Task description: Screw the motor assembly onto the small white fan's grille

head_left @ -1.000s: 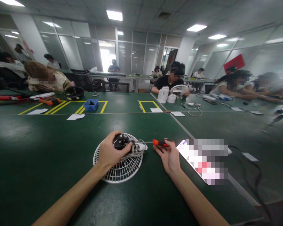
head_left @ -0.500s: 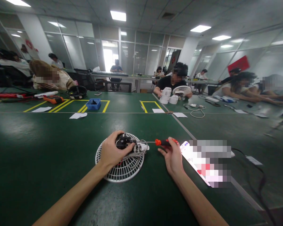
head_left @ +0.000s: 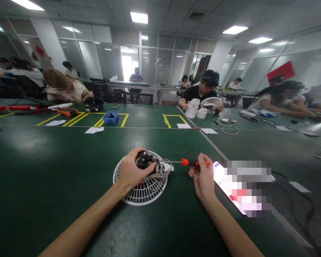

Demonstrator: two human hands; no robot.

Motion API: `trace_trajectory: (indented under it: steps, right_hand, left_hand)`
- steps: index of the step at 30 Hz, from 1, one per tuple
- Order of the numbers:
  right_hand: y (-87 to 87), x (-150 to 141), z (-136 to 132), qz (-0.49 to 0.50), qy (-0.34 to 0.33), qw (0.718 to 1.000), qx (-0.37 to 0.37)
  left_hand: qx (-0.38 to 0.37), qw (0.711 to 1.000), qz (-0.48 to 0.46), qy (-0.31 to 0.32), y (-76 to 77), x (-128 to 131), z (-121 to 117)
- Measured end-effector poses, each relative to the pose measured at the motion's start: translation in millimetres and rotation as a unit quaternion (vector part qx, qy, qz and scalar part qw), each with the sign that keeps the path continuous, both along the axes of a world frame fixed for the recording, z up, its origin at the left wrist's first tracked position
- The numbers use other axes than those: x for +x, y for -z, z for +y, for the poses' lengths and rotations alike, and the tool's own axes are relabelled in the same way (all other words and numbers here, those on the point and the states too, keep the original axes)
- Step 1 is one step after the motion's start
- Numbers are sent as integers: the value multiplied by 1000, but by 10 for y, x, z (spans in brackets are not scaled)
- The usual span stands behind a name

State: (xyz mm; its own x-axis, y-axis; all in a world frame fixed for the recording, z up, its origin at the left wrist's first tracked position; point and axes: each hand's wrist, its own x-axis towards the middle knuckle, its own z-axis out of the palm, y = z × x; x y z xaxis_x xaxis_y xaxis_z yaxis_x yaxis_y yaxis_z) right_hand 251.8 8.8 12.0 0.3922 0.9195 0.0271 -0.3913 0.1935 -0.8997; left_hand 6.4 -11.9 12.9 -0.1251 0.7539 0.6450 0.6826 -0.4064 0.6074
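Fan motor (head_left: 142, 160) under our left hand (head_left: 130, 172), we are, as we judge it, in the middle of a screwdriver step, with the tool lined up and being worked against the motor assembly. The motor sits over the white grille (head_left: 143, 197), which lies flat on the green tabletop (head_left: 82, 160), on our side of the long seam and left of the pale strip running toward the right edge; the tabletop's near edge is out of view. Our left hand is clasped around the motor, thumb toward the shaft side, fingers over the far side. Our right hand (head_left: 205, 180) grasps the rear of the red and black handle of the screwdriver (head_left: 190, 162) between thumb and fingers, and its shaft runs nearly level toward the motor, over the white part (head_left: 166, 167) and close to the loose wires (head_left: 158, 175). We cannot tell whether the tip is seated in a screw. The next move, we think, calls for the left hand to keep the motor from rocking on the grille, the shaft to stay in line, and light forward pressure while the handle turns, with the wires clear of the tip. The lit phone (head_left: 221, 175) lies just beside our right hand.
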Motion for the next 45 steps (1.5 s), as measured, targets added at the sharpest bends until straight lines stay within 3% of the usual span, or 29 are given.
trace_trajectory:
  steps: [6,15,22,30,40,45]
  right_hand:
    - [13,21,-14,89,-28,996,6]
    - [43,3,28,-20,11,1000,-17]
    - [42,48,9,44,-25,999,7]
    - [-34,11,1,-7,21,1000,5]
    - [38,39,1,-14,-1,997,71]
    - [-32,6,-36,-21,11,998,51]
  left_hand:
    - [0,1000,3,5,-15,-7,-5]
    - [-1,1000,8,9,15,-26,5]
    - [-6,1000,2,10,23,-26,-7]
    - [38,998,53,-2,11,-12,-13]
    - [43,998,49,-7,18,-17,-25]
    - [44,997,58,-6,-25,-9,-33]
